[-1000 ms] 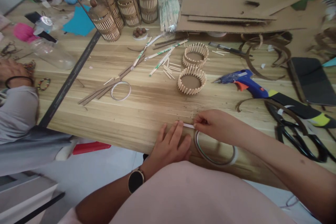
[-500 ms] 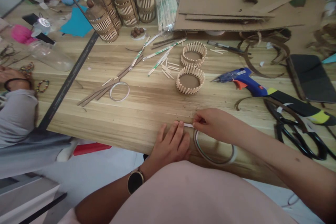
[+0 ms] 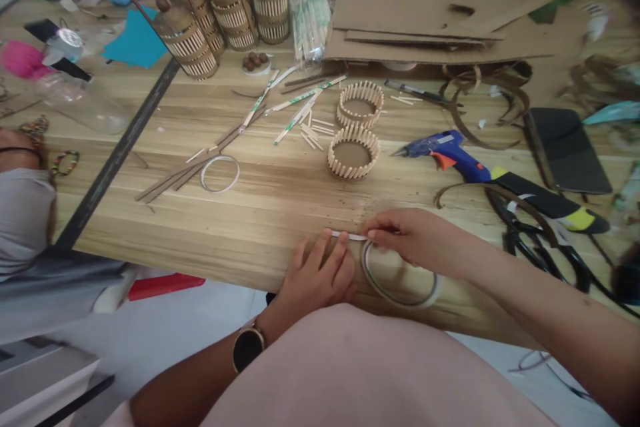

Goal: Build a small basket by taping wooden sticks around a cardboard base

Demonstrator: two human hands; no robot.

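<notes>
My left hand [image 3: 320,270] lies on the wooden table near its front edge, fingers spread, fingertips pressing a narrow white strip of tape [image 3: 350,236] against the wood. At the strip's right end, my right hand [image 3: 400,233] pinches the tape between thumb and fingers. Just below that pinch, a thin wide roll of tape [image 3: 400,302] touches the table, partly hidden by the right hand. Beyond the hands stand two round cardboard cups ringed with short wooden sticks, a nearer one [image 3: 353,153] and a farther one [image 3: 361,105].
On the right are a blue glue gun [image 3: 445,147], black-handled scissors [image 3: 545,253], a cutter [image 3: 550,200] and a phone [image 3: 567,150]. Cardboard strips [image 3: 175,177] and another tape ring [image 3: 220,173] lie left. Stick lanterns [image 3: 187,47] and cardboard sheets [image 3: 415,20] stand behind. Another person's sleeve [image 3: 25,213] is far left.
My left fingertips have shifted along the strip, so more white tape shows past them. The right hand keeps its pinch. The whole view has slid slightly left.
</notes>
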